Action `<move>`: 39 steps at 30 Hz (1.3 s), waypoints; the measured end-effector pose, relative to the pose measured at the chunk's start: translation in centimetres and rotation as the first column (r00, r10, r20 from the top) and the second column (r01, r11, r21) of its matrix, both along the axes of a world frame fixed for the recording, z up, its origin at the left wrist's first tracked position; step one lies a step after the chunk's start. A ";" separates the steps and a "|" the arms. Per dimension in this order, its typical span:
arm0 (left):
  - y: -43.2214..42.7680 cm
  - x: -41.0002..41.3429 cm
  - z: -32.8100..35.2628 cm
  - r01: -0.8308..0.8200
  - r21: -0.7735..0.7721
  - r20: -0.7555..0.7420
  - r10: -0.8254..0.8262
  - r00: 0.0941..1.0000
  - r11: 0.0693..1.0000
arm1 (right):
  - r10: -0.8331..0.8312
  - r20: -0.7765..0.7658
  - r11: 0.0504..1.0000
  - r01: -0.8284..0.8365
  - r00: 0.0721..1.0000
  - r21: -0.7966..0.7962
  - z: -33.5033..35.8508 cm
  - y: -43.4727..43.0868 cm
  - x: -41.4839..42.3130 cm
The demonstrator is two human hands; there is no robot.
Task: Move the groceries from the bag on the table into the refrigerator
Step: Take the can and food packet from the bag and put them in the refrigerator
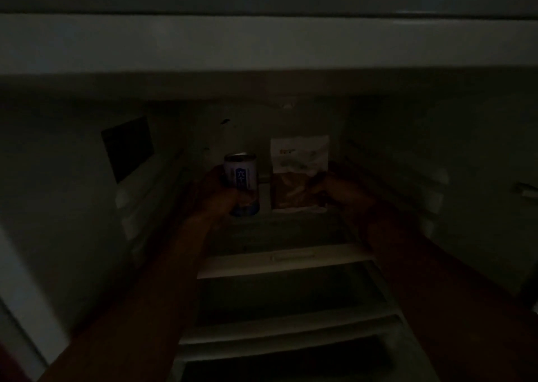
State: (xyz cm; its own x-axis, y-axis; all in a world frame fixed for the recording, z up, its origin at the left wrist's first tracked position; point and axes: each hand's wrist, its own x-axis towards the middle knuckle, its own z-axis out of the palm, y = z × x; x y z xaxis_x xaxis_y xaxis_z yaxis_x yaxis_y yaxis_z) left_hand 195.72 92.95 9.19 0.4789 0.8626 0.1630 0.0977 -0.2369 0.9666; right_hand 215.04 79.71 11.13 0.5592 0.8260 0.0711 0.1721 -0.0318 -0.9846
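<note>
Both my arms reach deep into the dark refrigerator. My left hand [221, 193] grips a white and blue can [241, 177], upright, low over the upper shelf [279, 227]. My right hand [327, 189] holds the right edge of a snack pouch [297, 172] with a white top and brown contents showing below. The pouch stands upright near the back wall, to the right of the can. Whether can and pouch rest on the shelf is hard to tell in the dim light.
The shelf's pale front strip [285, 260] lies below my forearms, with lower shelves [285, 335] beneath it. A dark square panel [128, 147] sits on the left inner wall. The refrigerator's pale top frame [262, 41] spans the view above.
</note>
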 end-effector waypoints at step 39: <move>-15.8 -11.5 1.7 -0.024 0.800 -0.304 0.441 0.845 0.599 | -0.201 0.799 0.972 0.218 0.567 0.089 -1.4 -14.5 -10.0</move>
State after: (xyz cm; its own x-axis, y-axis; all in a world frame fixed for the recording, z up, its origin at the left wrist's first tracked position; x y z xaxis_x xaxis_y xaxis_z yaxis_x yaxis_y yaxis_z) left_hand 184.20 77.17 10.84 0.4710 0.6187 0.6288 0.6052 -0.7452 0.2799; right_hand 205.06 65.18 9.75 0.4407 0.6991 0.5631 0.8729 -0.1873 -0.4506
